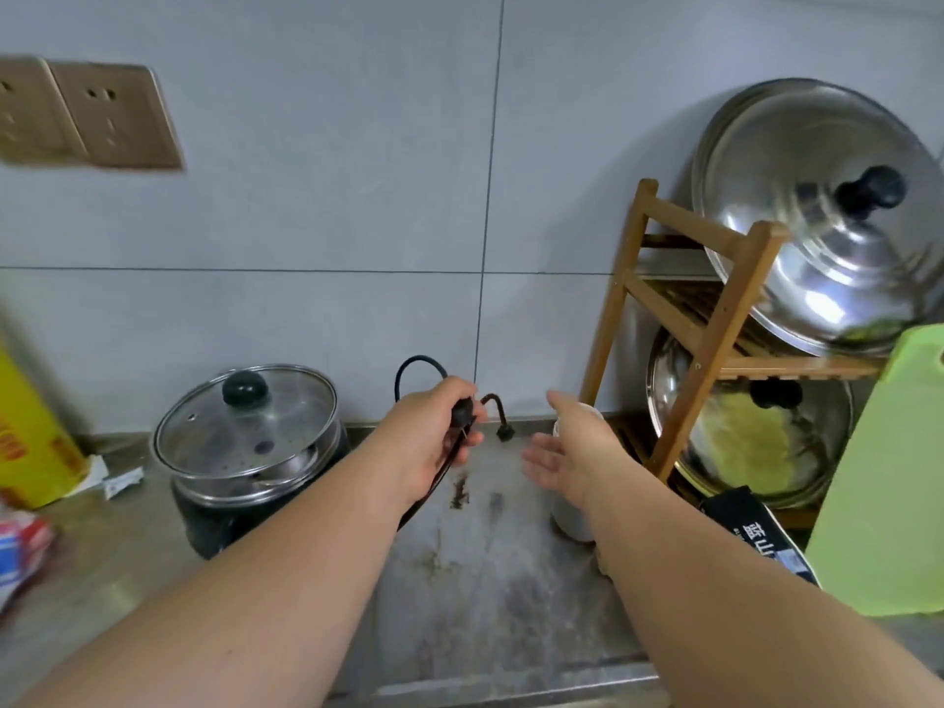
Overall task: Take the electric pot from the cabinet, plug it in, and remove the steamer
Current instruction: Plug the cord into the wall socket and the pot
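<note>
The black electric pot (214, 518) stands on the steel counter at the left. A metal steamer ring (301, 462) sits on it under a glass lid with a black knob (245, 388). My left hand (434, 436) is closed around the pot's black power cord (414, 367), which loops up above my fist. The cord's plug (504, 431) dangles just right of that hand. My right hand (567, 452) hovers open, palm facing left, a short way right of the plug and holds nothing. Two beige wall sockets (110, 115) are high on the tiled wall at the upper left.
A wooden rack (710, 319) at the right carries large steel lids (817, 217). A green cutting board (883, 477) leans in front of it. A white bottle (572, 518) stands behind my right wrist. A yellow box (30, 431) and packets lie at the far left. The stained counter (485, 580) spreads in the middle.
</note>
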{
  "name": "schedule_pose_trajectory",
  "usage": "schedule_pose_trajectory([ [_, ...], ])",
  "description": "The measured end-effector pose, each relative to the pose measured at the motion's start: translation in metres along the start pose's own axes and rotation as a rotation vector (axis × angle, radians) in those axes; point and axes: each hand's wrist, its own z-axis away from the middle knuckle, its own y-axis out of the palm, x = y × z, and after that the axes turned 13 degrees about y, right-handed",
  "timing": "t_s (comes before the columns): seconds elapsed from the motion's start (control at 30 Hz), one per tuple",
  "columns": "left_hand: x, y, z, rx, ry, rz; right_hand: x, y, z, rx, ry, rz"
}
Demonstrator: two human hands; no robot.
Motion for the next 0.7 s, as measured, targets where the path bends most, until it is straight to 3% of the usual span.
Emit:
schedule_pose_trajectory([
  [0.07,-0.009,-0.001,0.005,0.02,0.023,0.02,0.0,0.008,0.001,0.119,0.096,0.023],
  [0.17,-0.021,-0.005,0.014,0.055,0.045,0.019,0.01,0.028,0.006,0.342,0.087,-0.093],
  [0.33,-0.033,-0.018,0.025,0.0,0.081,-0.019,0.037,0.059,0.021,0.397,-0.068,-0.322],
  [0.47,-0.047,-0.026,0.023,-0.26,0.168,-0.175,0.043,0.071,0.049,0.337,-0.277,0.07],
  [0.6,-0.064,-0.024,0.02,-0.279,0.257,0.005,0.033,0.07,0.071,0.544,-0.448,0.335],
  [0.7,-0.077,-0.017,0.02,-0.234,0.325,-0.063,0.03,0.069,0.082,0.653,-0.548,0.382],
])
